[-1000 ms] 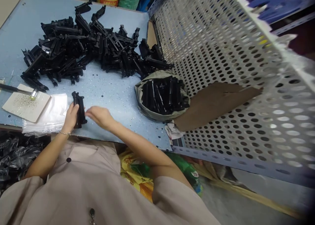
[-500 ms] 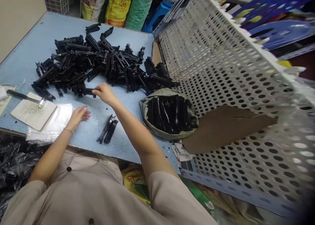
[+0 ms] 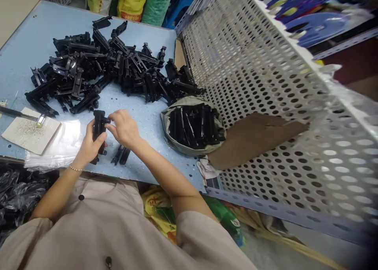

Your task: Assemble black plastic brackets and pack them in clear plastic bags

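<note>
My left hand (image 3: pixel 88 145), a bracelet at its wrist, is closed around a long black plastic part (image 3: pixel 99 124) held upright just over the table's near side. The thumb and fingertips of my right hand (image 3: pixel 126 129) pinch at the upper right side of this part; whether they grip a separate small piece cannot be made out. Below my right wrist, black parts (image 3: pixel 121 155) lie side by side on the blue table (image 3: pixel 147 144), partly hidden. Beyond both hands spreads a large heap of similar black parts (image 3: pixel 130 65).
An open sack (image 3: pixel 165 130) full of black parts stands at the right, against a perforated metal panel (image 3: pixel 251 77). On the left lie clear plastic bags (image 3: pixel 69 138), a crumb-covered board (image 3: pixel 32 138) and a black-handled tool (image 3: pixel 17 113). Stuffed sacks (image 3: pixel 132 2) stand behind the table.
My right hand has brought a black part from the heap's near edge back towards me. My left hand, open before, has closed around it. The whole view has shifted slightly.
</note>
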`<state>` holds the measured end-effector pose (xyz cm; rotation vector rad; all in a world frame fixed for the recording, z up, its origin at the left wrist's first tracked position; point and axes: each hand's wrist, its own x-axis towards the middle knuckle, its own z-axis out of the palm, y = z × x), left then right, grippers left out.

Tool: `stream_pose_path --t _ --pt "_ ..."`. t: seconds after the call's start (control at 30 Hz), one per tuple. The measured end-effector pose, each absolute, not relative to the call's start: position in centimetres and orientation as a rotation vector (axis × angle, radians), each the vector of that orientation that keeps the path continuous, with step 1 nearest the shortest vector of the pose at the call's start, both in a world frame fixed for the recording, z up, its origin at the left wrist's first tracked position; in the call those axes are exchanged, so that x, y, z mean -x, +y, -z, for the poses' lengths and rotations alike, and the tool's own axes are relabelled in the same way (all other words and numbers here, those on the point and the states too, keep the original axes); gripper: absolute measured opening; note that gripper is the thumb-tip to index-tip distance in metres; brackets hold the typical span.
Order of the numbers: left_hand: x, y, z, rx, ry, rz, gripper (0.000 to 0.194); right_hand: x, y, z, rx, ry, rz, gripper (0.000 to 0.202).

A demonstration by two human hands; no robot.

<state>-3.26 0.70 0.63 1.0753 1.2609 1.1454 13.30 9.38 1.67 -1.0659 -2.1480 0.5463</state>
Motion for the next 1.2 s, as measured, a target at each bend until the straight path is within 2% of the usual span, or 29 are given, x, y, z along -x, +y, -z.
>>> stream_pose_path --t 0.07,0.23,0.43,0.6,0.63,0.7,0.83,0.9,0.97,1.13,1.2 --pt "2.9 0.2 -0.7 -1.190 1.343 -1.126 0.075 -12.5 9.8 -1.4 1.060 -2.165 -0.548 0.043" --pt "2.7 -0.3 -0.4 -1.443 1.489 -1.159 0.075 -12.0 9.2 0.5 1.107 -1.841 -1.115 0.053" --pt "3.1 -0.4 -1.3 -1.342 1.418 -1.084 0.075 -13.7 8.1 -0.9 0.983 -1.987 -0.946 0.056" --pt "3.3 -0.4 -2.1 -1.437 1.492 -1.117 0.075 -12.9 7.7 -1.9 1.069 -1.677 -1.643 0.052" --pt "3.5 -0.4 -2.2 -1.424 1.491 -1.100 0.075 -12.9 7.8 -2.0 1.072 -1.705 -1.690 0.052" --pt "4.1 -0.4 -2.3 -1.340 1.463 -1.048 0.073 -13.3 8.1 -2.3 1.064 -1.918 -1.490 0.050" --pt "4.8 -0.5 -2.8 -1.142 1.387 -0.993 0.068 -14.7 9.3 -3.3 0.906 -2.432 -0.653 0.044" --pt "4.7 -0.7 -3.1 -1.074 1.345 -0.970 0.063 -14.9 9.7 -3.5 0.793 -2.608 -0.466 0.046" --pt "4.4 -0.9 -3.2 -1.037 1.333 -0.963 0.061 -14.7 9.5 -3.4 0.768 -2.657 -0.441 0.048" --pt "4.5 -1.1 -3.2 -1.165 1.429 -1.051 0.067 -13.5 7.0 -2.7 0.986 -2.475 -0.877 0.051" --pt "4.9 -0.9 -3.3 -1.149 1.413 -1.046 0.067 -13.6 6.8 -2.9 1.023 -2.481 -0.872 0.050"
